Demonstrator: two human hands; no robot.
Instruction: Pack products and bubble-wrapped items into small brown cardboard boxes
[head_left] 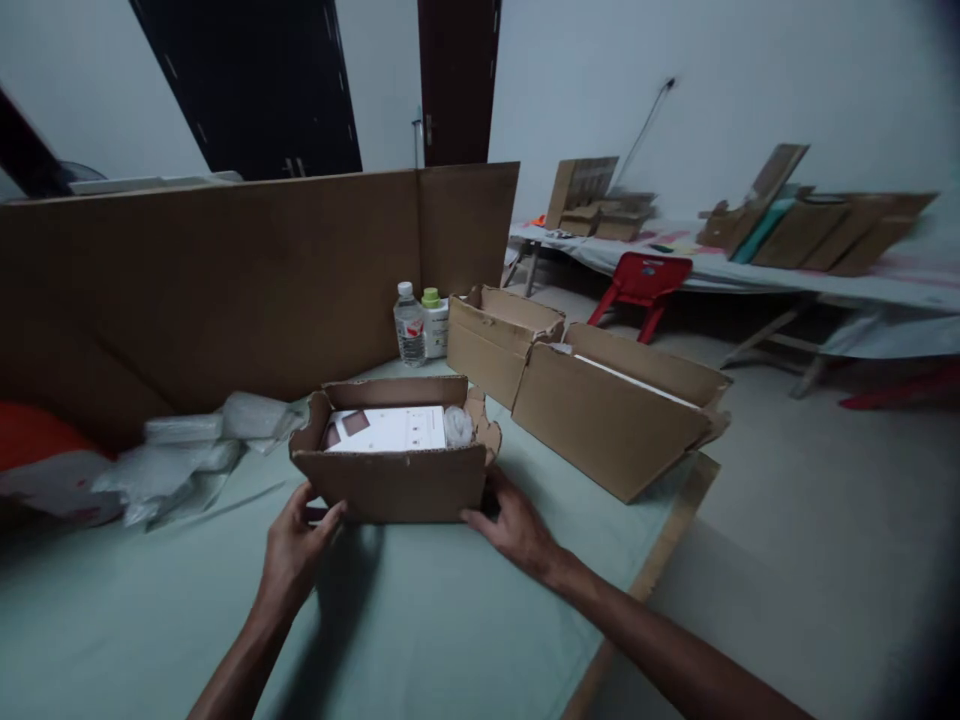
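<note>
An open cardboard box [397, 487] is in front of me, gripped at both ends. My left hand [294, 545] closes on its lower left corner, thumb along the near side. At the lower right corner, my right hand [517, 520] grips in the same manner, with some fingers hidden behind the box. Inside lies a white carton [390, 430] with dark brown squares printed on its left part. Beside the carton, at the right end, sits a crumpled clear plastic wad [458, 427]. The box's upper edges are rough and torn.
Two open cardboard boxes [600, 420] [487, 345] stand along the right edge of the green-covered table [450, 620]. Behind are a water bottle [409, 328] and a white bottle with green cap [434, 325]. Clear plastic packets [187, 455] lie left, before a cardboard screen [225, 290].
</note>
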